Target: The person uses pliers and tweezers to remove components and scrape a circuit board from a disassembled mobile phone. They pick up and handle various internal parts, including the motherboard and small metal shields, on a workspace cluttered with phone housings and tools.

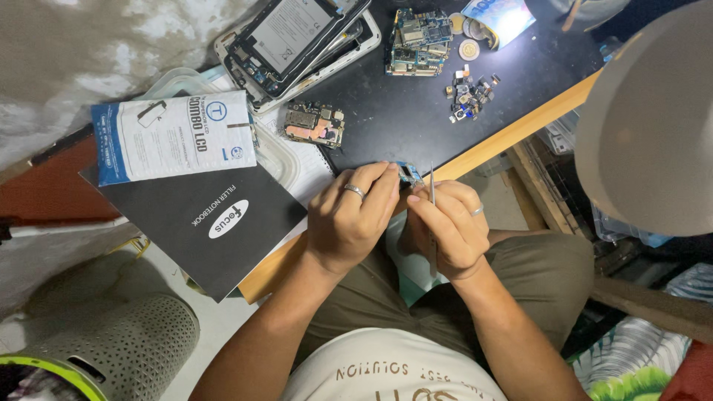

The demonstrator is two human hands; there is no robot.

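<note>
A small board [408,174] is sitting at the centre of the frame, right at the near edge of the black bench [386,122], pinched between the thumb and fingers of the left hand [350,215]. The right hand [449,226] is closing around thin tweezers [432,194], holding them upright with the tip pointing at the board. The tip seems to be touching it, though the part is too small to tell for sure.

Both hands are working over the lap rather than over the bench top, so a slip of the left pinch would likely be dropping the board toward the trousers or the floor. Too hard a push from the tweezers could be scratching the board or flicking a tiny piece off it, and such a piece would be hard to find below.

Just above the hands, a larger circuit board [315,123] is lying on the bench. Further up, an opened tablet [293,37] is resting at the top centre-left, with more boards [418,38] to its right and a heap of small parts [469,93] near the top right. A white and blue box [174,137] is lying at the left on a black notebook [200,230], which is overhanging the bench edge and could be knocked off by the left elbow.
</note>
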